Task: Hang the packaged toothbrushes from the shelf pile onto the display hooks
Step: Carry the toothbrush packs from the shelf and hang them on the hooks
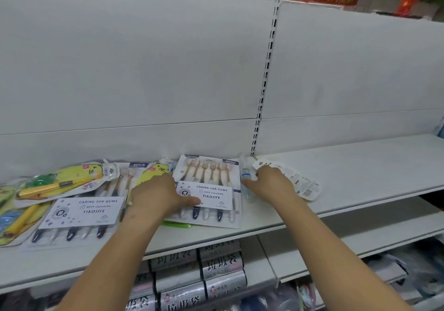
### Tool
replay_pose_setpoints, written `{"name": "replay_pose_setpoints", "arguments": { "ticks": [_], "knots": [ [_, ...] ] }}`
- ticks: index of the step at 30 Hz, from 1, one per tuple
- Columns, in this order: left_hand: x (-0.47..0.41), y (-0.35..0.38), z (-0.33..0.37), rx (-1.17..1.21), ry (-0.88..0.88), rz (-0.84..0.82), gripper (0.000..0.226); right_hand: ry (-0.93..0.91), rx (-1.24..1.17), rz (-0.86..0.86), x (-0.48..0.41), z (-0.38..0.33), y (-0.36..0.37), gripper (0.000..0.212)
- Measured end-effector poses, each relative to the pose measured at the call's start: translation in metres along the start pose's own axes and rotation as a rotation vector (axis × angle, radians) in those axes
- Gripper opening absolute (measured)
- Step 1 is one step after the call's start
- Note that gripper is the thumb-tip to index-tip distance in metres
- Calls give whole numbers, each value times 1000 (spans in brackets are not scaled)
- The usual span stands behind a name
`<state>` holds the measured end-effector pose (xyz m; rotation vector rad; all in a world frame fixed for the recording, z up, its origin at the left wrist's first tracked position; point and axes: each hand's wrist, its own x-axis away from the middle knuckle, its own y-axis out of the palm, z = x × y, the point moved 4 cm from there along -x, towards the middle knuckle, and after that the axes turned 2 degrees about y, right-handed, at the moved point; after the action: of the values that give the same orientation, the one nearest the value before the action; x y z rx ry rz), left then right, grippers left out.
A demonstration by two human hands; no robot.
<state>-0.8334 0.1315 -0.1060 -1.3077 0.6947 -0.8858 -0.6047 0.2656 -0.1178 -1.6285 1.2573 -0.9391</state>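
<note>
A pile of packaged toothbrushes lies on the white shelf. My left hand rests palm down on it. Its thumb lies across the label of a YIKOJIFE six-brush pack, and its fingers reach over a yellow cartoon pack. My right hand lies on a white pack turned face down, with its thumb stretched left to touch a small clear pack with blue. A second YIKOJIFE pack lies further left. No display hook shows in this view.
More yellow cartoon packs overlap at the far left. A green item pokes out under the middle pack. A slotted upright divides the bare white back panel. The shelf below holds silver rolls.
</note>
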Motion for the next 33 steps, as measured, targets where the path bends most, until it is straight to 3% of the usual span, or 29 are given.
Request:
{"name": "replay_pose_setpoints", "arguments": {
  "ticks": [6,8,10,14,18,25,30,33],
  "knots": [
    [0,-1,-11,414,-54,-191,61,57,-63,-107,-12,-1,7,37],
    [5,-7,-18,575,-77,-162,54,67,-96,-128,-14,-1,6,29],
    [7,-10,-27,693,-91,-131,65,73,-144,-132,-16,0,5,22],
    [10,-11,-42,894,-91,-81,78,82,-258,-135,-21,6,0,36],
    [19,-8,-40,1018,-78,-6,61,57,-209,-132,-20,9,4,33],
    [34,-22,-76,1294,-41,139,56,9,-186,-115,-22,10,3,38],
    [51,-44,-108,1425,-20,320,71,-44,-134,79,-23,19,-21,44],
    [54,-45,-116,1476,-16,364,62,-51,74,177,-25,33,-42,54]
  ]
}}
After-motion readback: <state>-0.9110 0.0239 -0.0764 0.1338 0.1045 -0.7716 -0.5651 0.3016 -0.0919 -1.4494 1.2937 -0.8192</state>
